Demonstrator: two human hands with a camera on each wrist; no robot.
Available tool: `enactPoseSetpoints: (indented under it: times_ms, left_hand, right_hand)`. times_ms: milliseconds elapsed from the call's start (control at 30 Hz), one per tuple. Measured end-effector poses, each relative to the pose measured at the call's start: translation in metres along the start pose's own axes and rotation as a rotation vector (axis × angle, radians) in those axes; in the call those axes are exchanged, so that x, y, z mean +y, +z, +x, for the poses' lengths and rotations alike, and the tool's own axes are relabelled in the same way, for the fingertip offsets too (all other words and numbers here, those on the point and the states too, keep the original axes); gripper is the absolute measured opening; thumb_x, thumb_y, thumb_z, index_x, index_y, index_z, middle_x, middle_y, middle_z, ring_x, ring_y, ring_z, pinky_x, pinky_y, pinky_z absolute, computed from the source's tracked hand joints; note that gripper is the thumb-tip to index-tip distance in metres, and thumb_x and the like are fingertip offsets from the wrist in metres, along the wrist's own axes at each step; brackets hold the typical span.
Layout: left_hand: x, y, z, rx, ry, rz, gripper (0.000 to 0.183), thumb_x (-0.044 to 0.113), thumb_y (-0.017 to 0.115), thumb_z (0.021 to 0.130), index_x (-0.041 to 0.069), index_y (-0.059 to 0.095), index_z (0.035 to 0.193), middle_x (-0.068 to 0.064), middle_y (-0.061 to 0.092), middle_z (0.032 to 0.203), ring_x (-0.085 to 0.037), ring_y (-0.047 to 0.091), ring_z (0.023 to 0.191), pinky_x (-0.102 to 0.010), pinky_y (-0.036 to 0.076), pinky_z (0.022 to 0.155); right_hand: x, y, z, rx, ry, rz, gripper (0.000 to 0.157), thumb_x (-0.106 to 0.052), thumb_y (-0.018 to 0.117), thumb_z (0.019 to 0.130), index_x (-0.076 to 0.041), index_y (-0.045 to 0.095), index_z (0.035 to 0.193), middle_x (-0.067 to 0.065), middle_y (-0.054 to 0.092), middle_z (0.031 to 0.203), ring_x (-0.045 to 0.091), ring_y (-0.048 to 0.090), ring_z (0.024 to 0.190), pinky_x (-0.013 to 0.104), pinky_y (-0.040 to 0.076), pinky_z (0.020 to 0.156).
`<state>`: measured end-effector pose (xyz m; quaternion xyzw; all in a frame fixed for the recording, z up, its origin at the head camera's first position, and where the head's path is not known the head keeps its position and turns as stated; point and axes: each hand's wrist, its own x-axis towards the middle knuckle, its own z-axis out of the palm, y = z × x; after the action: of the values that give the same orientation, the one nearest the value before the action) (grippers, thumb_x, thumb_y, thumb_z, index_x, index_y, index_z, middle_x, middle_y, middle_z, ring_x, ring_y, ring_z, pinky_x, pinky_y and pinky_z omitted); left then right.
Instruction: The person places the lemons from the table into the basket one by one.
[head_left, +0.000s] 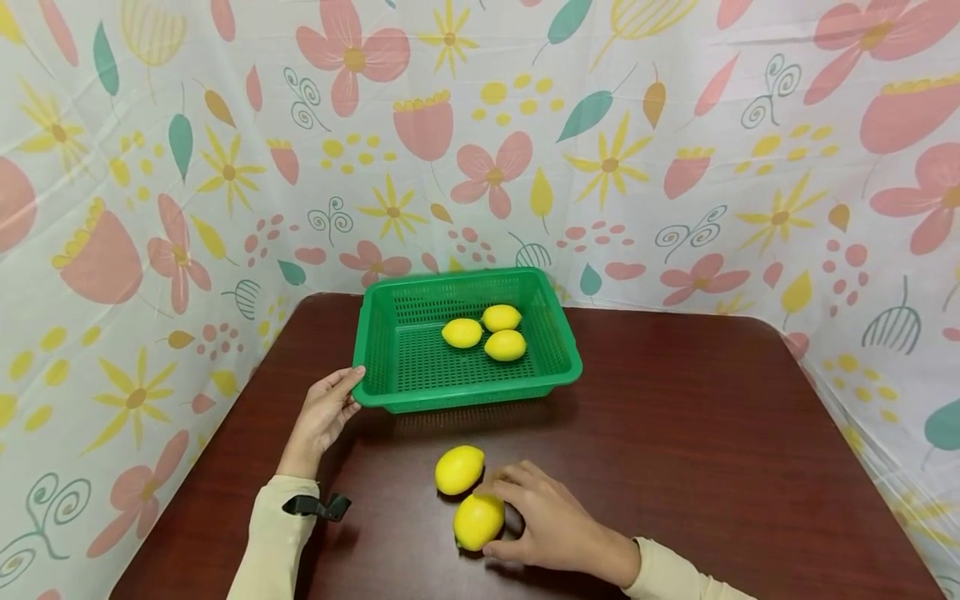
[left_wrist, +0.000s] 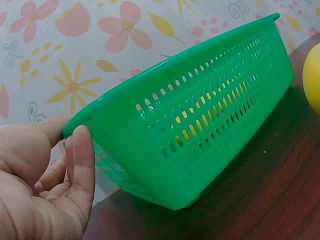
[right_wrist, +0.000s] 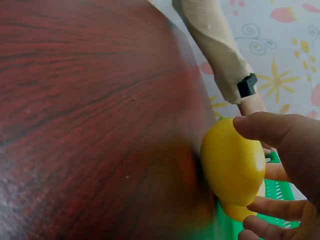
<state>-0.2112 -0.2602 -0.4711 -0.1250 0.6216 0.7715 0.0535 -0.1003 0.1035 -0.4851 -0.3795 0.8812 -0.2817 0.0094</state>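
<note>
A green plastic basket with slotted sides stands on the table, three lemons lying inside it. My left hand pinches its near left corner, thumb over the rim; in the left wrist view the fingers are under the rim's edge. Closer to me, my right hand holds a lemon between thumb and fingers. The right wrist view shows the thumb against this lemon and fingertips at its far end. Just beyond it lies another lemon on the table.
The dark reddish-brown table stretches to the right of the basket. A floral-printed curtain hangs along its back and sides, close behind the basket. A black strap mount sits on the left sleeve.
</note>
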Motion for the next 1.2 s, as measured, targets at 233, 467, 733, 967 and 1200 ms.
enactPoseSetpoints:
  times_ms: [233, 467, 733, 967, 1200]
  left_hand:
    - [0.0, 0.001, 0.0, 0.005, -0.003, -0.009, 0.027, 0.03, 0.067, 0.102, 0.009, 0.059, 0.117, 0.006, 0.06, 0.079, -0.003, 0.053, 0.063, -0.016, 0.05, 0.059]
    - [0.0, 0.001, 0.0, 0.001, -0.001, -0.014, 0.023, 0.03, 0.067, 0.102, 0.011, 0.061, 0.113, 0.006, 0.06, 0.079, -0.003, 0.053, 0.064, -0.016, 0.05, 0.059]
    - [0.001, 0.001, 0.0, 0.0, -0.006, -0.01, 0.025, 0.03, 0.066, 0.103, 0.01, 0.06, 0.116, 0.006, 0.061, 0.081, -0.003, 0.053, 0.063, -0.015, 0.051, 0.059]
    - [0.001, 0.001, 0.0, 0.005, -0.001, -0.015, 0.023, 0.029, 0.065, 0.103, 0.01, 0.06, 0.115, 0.006, 0.061, 0.081, -0.003, 0.053, 0.063, -0.016, 0.05, 0.058]
    - [0.0, 0.001, 0.0, 0.005, 0.004, -0.032, 0.017, 0.028, 0.066, 0.102, 0.012, 0.063, 0.108, 0.006, 0.061, 0.079, -0.004, 0.053, 0.063, -0.016, 0.05, 0.058]
  right_hand:
    - [0.001, 0.004, 0.0, 0.016, -0.007, -0.042, 0.059, -0.047, 0.087, 0.08, -0.028, 0.066, 0.131, -0.01, 0.063, 0.123, 0.011, 0.054, 0.105, 0.031, 0.056, 0.079]
    - [0.003, 0.01, 0.002, 0.03, -0.02, -0.066, 0.06, -0.045, 0.09, 0.077, -0.027, 0.065, 0.129, -0.011, 0.067, 0.121, 0.01, 0.054, 0.103, 0.033, 0.056, 0.081]
    - [0.005, 0.011, 0.002, 0.035, -0.009, -0.041, 0.06, -0.045, 0.092, 0.075, -0.027, 0.066, 0.127, -0.012, 0.068, 0.117, 0.008, 0.053, 0.102, 0.033, 0.056, 0.08]
    - [0.007, 0.014, 0.003, 0.09, -0.046, -0.046, 0.063, -0.047, 0.094, 0.07, -0.025, 0.069, 0.123, -0.014, 0.07, 0.115, 0.008, 0.055, 0.1, 0.031, 0.057, 0.079]
    - [0.008, 0.015, 0.004, 0.12, -0.044, -0.026, 0.062, -0.048, 0.095, 0.068, -0.027, 0.069, 0.119, -0.013, 0.069, 0.111, 0.006, 0.053, 0.097, 0.029, 0.055, 0.076]
